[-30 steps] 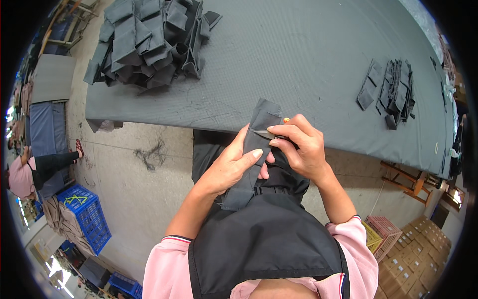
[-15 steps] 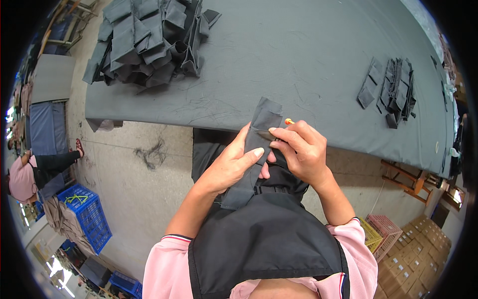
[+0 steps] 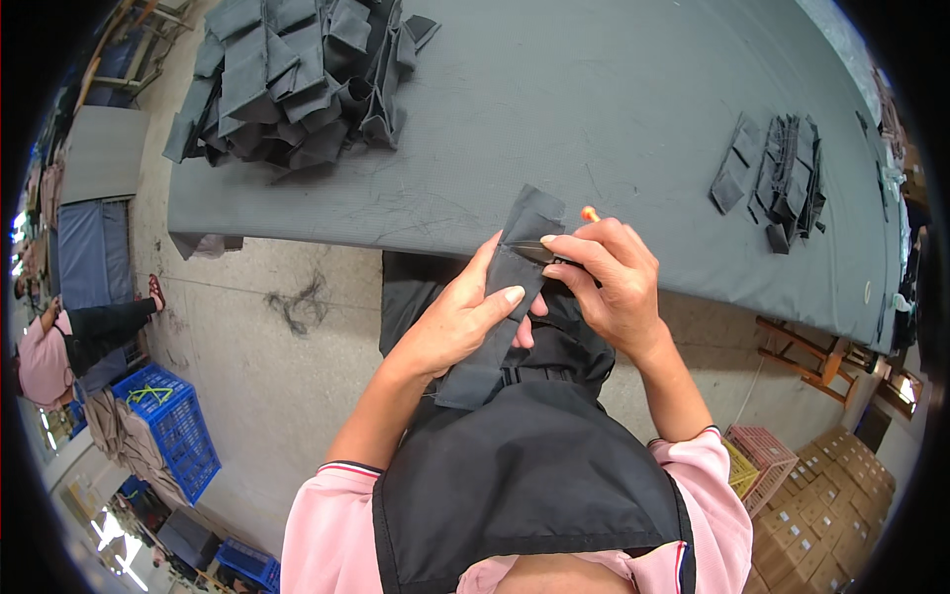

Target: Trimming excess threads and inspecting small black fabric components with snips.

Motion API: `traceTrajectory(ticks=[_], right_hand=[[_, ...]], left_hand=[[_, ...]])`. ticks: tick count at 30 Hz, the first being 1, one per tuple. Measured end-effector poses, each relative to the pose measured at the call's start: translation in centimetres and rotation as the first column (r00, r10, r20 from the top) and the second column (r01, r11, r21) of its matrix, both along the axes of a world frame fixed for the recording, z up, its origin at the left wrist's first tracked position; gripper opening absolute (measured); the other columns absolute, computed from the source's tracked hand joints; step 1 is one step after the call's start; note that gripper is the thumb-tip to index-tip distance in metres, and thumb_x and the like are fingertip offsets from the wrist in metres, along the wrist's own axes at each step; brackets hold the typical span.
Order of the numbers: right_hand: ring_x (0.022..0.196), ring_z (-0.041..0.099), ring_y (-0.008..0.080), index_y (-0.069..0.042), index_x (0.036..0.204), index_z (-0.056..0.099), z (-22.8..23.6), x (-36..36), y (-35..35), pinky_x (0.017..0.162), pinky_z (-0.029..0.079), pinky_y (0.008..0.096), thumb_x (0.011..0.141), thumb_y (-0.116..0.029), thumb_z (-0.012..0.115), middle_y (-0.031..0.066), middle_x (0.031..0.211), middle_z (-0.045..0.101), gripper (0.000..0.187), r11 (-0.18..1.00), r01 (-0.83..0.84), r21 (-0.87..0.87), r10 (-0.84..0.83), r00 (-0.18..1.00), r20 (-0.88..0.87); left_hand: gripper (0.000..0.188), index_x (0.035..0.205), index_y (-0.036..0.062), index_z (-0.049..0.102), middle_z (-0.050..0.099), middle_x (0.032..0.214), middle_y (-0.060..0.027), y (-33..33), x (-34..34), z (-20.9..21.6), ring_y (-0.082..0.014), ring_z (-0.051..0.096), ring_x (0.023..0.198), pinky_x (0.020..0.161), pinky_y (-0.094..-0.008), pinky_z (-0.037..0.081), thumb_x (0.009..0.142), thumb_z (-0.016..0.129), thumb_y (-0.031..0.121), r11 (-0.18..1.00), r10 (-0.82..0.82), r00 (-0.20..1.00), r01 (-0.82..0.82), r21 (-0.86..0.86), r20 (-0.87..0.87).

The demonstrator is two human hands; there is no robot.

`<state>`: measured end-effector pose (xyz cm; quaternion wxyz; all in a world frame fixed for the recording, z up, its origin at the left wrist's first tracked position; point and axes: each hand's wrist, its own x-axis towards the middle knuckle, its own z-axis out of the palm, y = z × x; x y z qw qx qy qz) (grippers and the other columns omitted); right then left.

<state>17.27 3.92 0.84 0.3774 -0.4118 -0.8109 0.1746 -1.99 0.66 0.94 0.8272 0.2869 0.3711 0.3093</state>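
Observation:
A folded strip of dark grey fabric [image 3: 517, 267] slants over my lap at the table's near edge. My left hand [image 3: 465, 312] grips it, thumb on top and fingers underneath. In my right hand [image 3: 609, 277], between thumb and fingers, is a pair of thread snips [image 3: 529, 250]; its dark pointed blades lie at the strip's right edge, by a cross seam. An orange knob shows above the knuckles, and the rest of the snips is hidden in my palm.
On the grey cloth-covered table [image 3: 515, 109], a large heap of similar fabric pieces [image 3: 287, 89] lies at left and a smaller pile [image 3: 792, 178] at right. Blue crate [image 3: 173, 431] and another person [image 3: 74, 346] are at left; cartons [image 3: 821, 515] stand lower right.
My right hand has shifted slightly right and up, and more of the snips' blades shows. The strip has moved slightly, still in my left hand.

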Motion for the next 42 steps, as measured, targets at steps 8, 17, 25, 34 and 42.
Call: traceTrajectory(ticks=[8, 17, 25, 34, 42], right_hand=[[0.063, 0.052, 0.0157, -0.011, 0.094, 0.068, 2.0, 1.1, 1.7, 0.056, 0.036, 0.0286, 0.06, -0.01, 0.076, -0.0004, 0.077, 0.056, 0.035, 0.983, -0.172, 0.065, 0.158, 0.971, 0.177], [0.066, 0.053, 0.0183, -0.008, 0.093, 0.067, 1.5, 1.7, 2.7, 0.059, 0.041, 0.0281, 0.063, -0.007, 0.076, 0.0034, 0.077, 0.055, 0.031, 0.93, -0.358, -0.086, 0.362, 0.931, 0.038], [0.07, 0.055, 0.0121, 0.001, 0.096, 0.062, 1.5, 0.6, -0.3, 0.059, 0.047, 0.0244, 0.074, 0.002, 0.069, 0.0059, 0.088, 0.053, 0.023, 0.838, -0.137, -0.528, -0.053, 0.943, -0.329], [0.06, 0.057, 0.0139, -0.004, 0.098, 0.063, 0.1, -1.1, -3.0, 0.05, 0.045, 0.0257, 0.071, 0.002, 0.07, 0.0063, 0.083, 0.052, 0.029, 0.955, 0.123, -0.27, -0.133, 0.991, -0.02], [0.054, 0.06, 0.013, -0.002, 0.097, 0.064, -0.5, -2.1, -3.0, 0.046, 0.047, 0.0266, 0.073, 0.004, 0.067, 0.0068, 0.076, 0.052, 0.025, 0.984, 0.151, -0.093, -0.152, 0.988, -0.01]], left_hand=[[0.059, 0.142, 0.0023, 0.023, 0.059, 0.093, -0.0115, 0.0, -0.4, -0.1, -0.0154, 0.059, 0.067, 0.066, -0.0278, 0.05, 0.093, 0.052, 0.016, 0.999, -0.046, 0.999, 0.046, 0.0, 0.027], [0.061, 0.145, 0.0026, 0.016, 0.058, 0.092, -0.0109, 0.6, -1.3, 0.8, -0.0148, 0.057, 0.068, 0.067, -0.0287, 0.05, 0.093, 0.046, 0.011, 0.971, -0.237, 0.971, 0.238, -0.01, 0.026], [0.065, 0.147, 0.0031, 0.011, 0.058, 0.095, -0.0122, 0.6, -1.1, -0.5, -0.0153, 0.057, 0.068, 0.067, -0.0295, 0.05, 0.093, 0.047, 0.011, 0.988, -0.151, 0.988, 0.151, -0.006, 0.032], [0.071, 0.147, 0.0, 0.001, 0.057, 0.101, -0.0127, 0.6, -0.1, -0.8, -0.0165, 0.057, 0.07, 0.068, -0.0299, 0.05, 0.093, 0.046, 0.008, 1.0, -0.012, 0.998, 0.013, -0.016, 0.068], [0.074, 0.146, -0.0006, -0.004, 0.052, 0.11, -0.0129, 0.2, 0.3, -0.9, -0.0163, 0.056, 0.071, 0.068, -0.0292, 0.051, 0.093, 0.047, 0.009, 1.0, 0.013, 0.998, -0.014, 0.006, 0.064]])
